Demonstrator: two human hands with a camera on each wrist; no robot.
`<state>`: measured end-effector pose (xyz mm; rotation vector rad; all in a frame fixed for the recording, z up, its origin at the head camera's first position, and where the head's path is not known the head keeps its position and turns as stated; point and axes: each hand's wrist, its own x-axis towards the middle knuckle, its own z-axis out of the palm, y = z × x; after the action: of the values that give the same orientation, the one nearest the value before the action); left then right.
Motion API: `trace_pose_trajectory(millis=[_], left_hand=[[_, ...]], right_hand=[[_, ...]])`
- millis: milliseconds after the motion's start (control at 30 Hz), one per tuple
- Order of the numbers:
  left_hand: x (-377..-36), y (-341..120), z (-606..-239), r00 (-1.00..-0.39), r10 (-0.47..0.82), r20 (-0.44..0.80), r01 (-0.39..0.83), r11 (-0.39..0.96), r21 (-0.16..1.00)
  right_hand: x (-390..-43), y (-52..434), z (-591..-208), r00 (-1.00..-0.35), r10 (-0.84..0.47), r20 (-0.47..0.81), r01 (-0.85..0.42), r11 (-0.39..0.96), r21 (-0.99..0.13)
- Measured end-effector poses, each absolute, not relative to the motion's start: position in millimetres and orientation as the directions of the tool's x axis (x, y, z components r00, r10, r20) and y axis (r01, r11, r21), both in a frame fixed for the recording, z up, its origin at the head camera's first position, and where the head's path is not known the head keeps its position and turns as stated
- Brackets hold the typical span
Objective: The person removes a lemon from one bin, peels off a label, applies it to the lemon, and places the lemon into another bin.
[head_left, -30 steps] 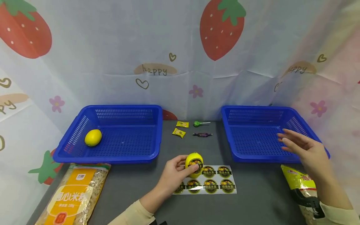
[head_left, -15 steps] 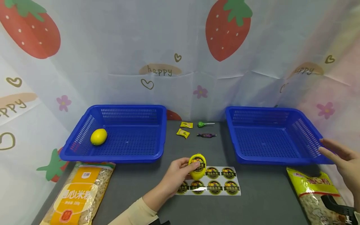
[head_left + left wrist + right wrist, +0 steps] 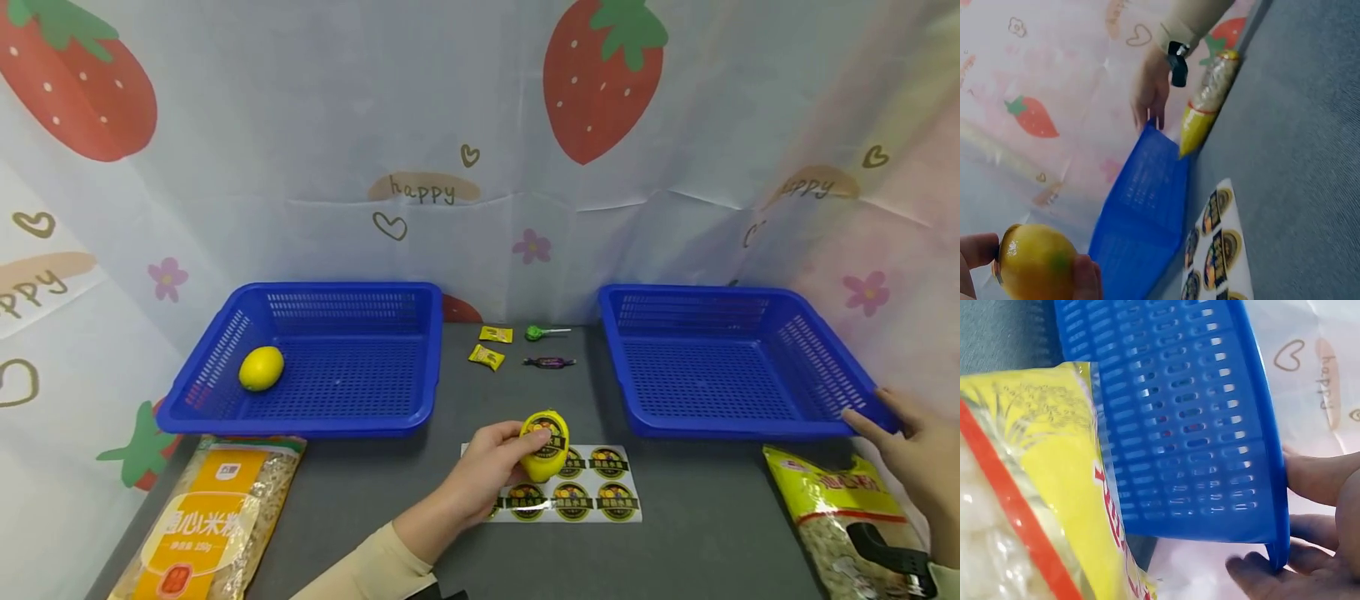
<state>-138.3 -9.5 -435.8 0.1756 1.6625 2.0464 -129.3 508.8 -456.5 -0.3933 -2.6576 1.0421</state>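
Left basket point(image 3: 420, 350) at the bench's back-left, one bare lemon point(image 3: 261, 368) lying in its left end. Rice-noodle bag point(image 3: 202, 517) along the front-left edge of the bench point(image 3: 375, 483). Mid-bench, the left hand point(image 3: 491, 471) comes in from the front edge, forearm angled up and right, wrist low, fingers and thumb curled round a labelled lemon point(image 3: 545, 446), holding it just above the left end of the sticker sheet point(image 3: 600, 492); the label faces up toward the head camera. Judgement: the label looks set but wants a firm rub with the thumb across its edges so it lies flat on the curved skin, fruit kept from rolling in the palm. Candies point(image 3: 487, 357) and a lollipop point(image 3: 536, 333) sit near the back edge, between the baskets. Right basket point(image 3: 720, 425) at the back-right holds nothing visible. Right hand point(image 3: 911, 442) at its front-right corner: fingers straight along the outer rim, thumb side below, touching it; whether it truly grips I cannot tell. Judgement: steady that corner lightly, no tilting. Second bag point(image 3: 847, 517) lies along the front-right edge, just beside the basket.
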Motion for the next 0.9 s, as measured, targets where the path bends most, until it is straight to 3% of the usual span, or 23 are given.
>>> trace_pose_trajectory(millis=[167, 433, 900], left_hand=[[-140, 11, -424, -0.838, 0.488, -0.244, -0.343, -0.124, 0.931], [-158, 58, -408, -0.776, 0.57, -0.271, -0.382, -0.082, 0.921], [-189, 113, -401, -0.874, 0.392, -0.287, -0.387, -0.204, 0.899]], right_hand=[[-121, 497, -444, -0.928, 0.366, 0.072, 0.201, 0.652, -0.731], [-122, 506, -454, -0.909, 0.4, 0.122, 0.18, 0.638, -0.749], [-121, 491, -440, -0.934, 0.339, 0.113, 0.19, 0.739, -0.646]])
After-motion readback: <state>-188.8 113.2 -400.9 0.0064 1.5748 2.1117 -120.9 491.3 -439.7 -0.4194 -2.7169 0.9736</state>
